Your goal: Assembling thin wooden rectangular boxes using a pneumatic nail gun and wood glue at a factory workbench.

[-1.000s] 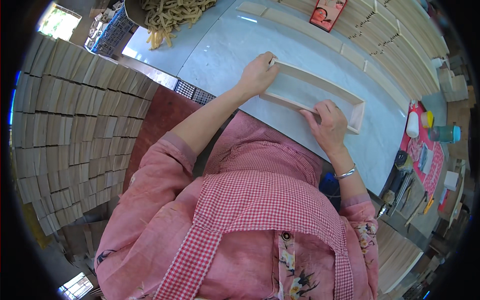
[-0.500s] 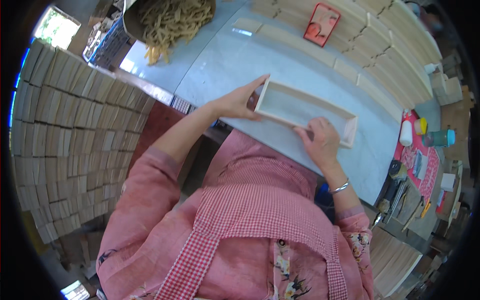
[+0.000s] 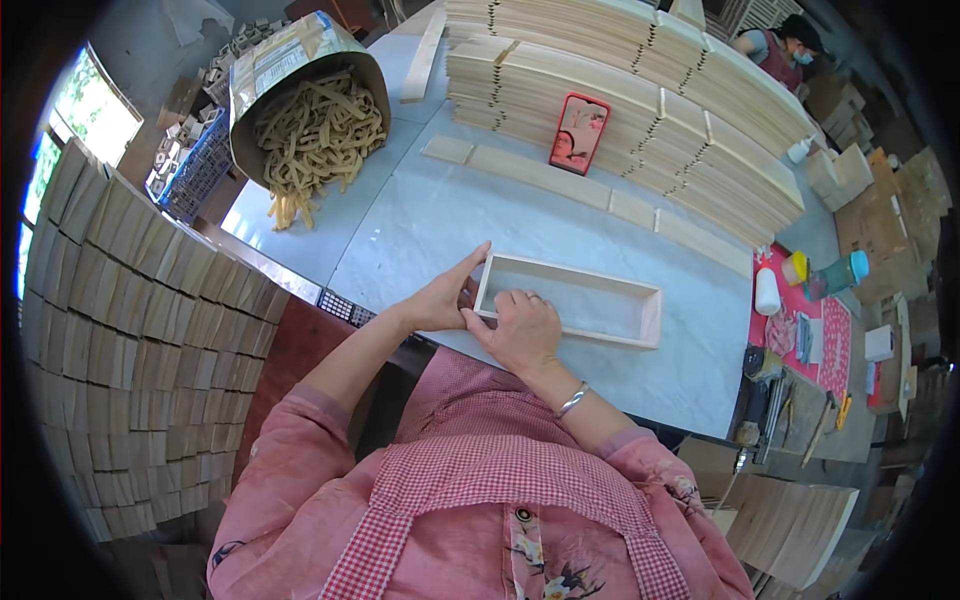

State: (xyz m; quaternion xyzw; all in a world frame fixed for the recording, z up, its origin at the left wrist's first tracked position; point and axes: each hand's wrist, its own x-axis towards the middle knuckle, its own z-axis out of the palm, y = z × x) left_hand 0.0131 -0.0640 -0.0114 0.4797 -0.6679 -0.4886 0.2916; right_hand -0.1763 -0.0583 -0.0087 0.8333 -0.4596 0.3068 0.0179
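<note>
A long, narrow wooden frame [image 3: 655,318], pale and open in the middle, lies near the front edge of the grey-white table [image 3: 400,240]. My left hand [image 3: 445,298] grips its left end, thumb and fingers around the short side. My right hand [image 3: 522,328] is closed over the near long side close to the left corner, its fingers reaching inside the frame and its thumb near my left hand. A silver bangle [image 3: 574,399] is on my right wrist.
Behind the frame stand stacked wooden strips [image 3: 620,120] with a red-edged phone [image 3: 580,133] leaning on them. An overturned sack [image 3: 300,55] spills tan strips [image 3: 315,140] at the back left. Wood blocks [image 3: 150,360] are piled left. Bottles [image 3: 767,292] stand right. A co-worker [image 3: 778,60] is far right.
My right hand has slid left along the near side, from the frame's right part to its left corner. My left hand stays on the left end. The view has shifted.
</note>
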